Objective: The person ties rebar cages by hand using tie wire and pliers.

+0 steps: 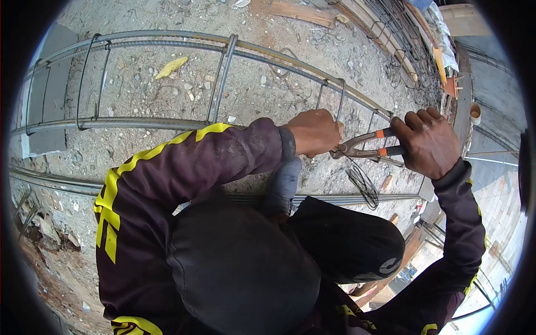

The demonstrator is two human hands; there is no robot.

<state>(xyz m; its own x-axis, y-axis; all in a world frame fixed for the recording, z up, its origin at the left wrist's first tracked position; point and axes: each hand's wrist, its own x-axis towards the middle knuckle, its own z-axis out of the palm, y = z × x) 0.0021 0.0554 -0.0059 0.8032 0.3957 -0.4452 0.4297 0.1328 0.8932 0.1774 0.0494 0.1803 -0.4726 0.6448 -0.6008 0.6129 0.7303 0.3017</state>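
My right hand (427,140) is wrapped round the black and orange handles of a pair of end-cutting pincers (362,146). The pincers' jaws sit against the near bar of a long rebar cage (162,124), just right of my left hand (314,132). That left hand is closed over the cage where a stirrup (341,97) meets the bar; its fingertips are partly hidden. A loose bundle of thin tie wire (364,188) lies below the pincers, with strands reaching up towards the jaws.
More steel bars (56,180) run along the ground nearer my legs. A yellow leaf (171,67) lies on the gravelly soil beyond the cage. Timber (385,39) and bent stirrups are stacked at upper right. A grey board (47,95) lies under the cage's left end.
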